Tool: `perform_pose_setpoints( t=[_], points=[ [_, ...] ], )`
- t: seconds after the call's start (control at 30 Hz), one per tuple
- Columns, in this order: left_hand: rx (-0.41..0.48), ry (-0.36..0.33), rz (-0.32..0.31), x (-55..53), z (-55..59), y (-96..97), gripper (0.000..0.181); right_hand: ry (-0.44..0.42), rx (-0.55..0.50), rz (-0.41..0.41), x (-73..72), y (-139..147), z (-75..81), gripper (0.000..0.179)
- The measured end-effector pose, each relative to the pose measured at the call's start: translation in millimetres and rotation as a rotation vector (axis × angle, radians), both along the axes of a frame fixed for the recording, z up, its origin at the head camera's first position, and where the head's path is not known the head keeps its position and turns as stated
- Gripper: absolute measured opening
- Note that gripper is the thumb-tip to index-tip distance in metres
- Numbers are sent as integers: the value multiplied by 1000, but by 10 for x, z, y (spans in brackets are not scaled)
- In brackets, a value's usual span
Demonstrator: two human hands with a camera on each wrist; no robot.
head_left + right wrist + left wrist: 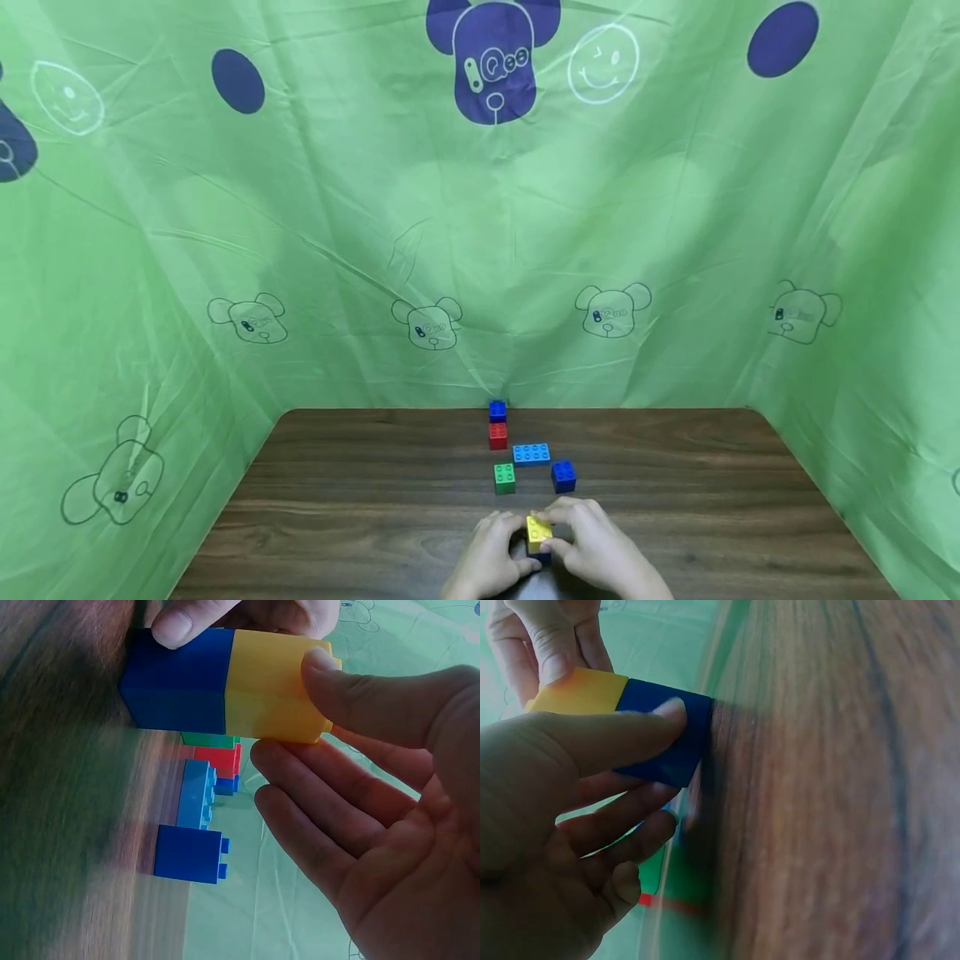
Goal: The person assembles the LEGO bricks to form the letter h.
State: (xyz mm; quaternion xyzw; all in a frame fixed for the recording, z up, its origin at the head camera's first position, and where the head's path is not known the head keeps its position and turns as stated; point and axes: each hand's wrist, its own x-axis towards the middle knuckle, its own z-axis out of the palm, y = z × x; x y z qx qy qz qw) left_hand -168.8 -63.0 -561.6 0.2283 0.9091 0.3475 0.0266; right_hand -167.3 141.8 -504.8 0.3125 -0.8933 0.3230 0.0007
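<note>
Near the table's front, a yellow brick [538,533] sits stacked on a dark blue brick [178,686], their sides flush in the right wrist view. My left hand [489,553] pinches the dark blue brick low down, its thumb lying across one face. With thumb and fingers my right hand [594,546] grips the yellow brick [274,686] near its studded top. The lower brick is mostly hidden by the hands and the yellow brick in the head view.
Beyond the hands stand a green brick [505,478], a second dark blue brick [563,476] and a long light blue brick [531,453]. Farther back are a red brick [498,436] and a blue brick [497,411]. Green cloth [480,350] surrounds the wooden table [337,500].
</note>
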Motion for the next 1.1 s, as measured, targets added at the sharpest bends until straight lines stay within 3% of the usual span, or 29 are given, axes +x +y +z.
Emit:
perform_pose_setpoints(
  t=[0.3,0.5,0.57,0.63,0.77,0.87,0.97,1.1],
  points=[
    [132,11,-92,-33,-4,-22,27,-35,11,-13,0,9,0,32],
    [156,-52,-87,-56,-3,-25,24,-72,-10,8,-12,10,4,33],
    [165,-42,-98,-56,7,-37,22,-75,-13,21,-21,7,6,33],
    [170,-31,-113,-53,43,-66,20,-83,-18,36,-28,14,-1,37],
    [162,-106,-136,-46,197,-202,22,-148,-97,48,-59,55,-31,51],
    [110,-198,-118,-32,346,-383,25,-120,-124,-24,-118,91,-54,54],
    [32,-242,-70,6,475,-603,27,1,-71,-142,-198,119,-60,51],
    [-17,-191,1,46,575,-868,31,119,7,-257,-321,148,-78,42]
  ],
)
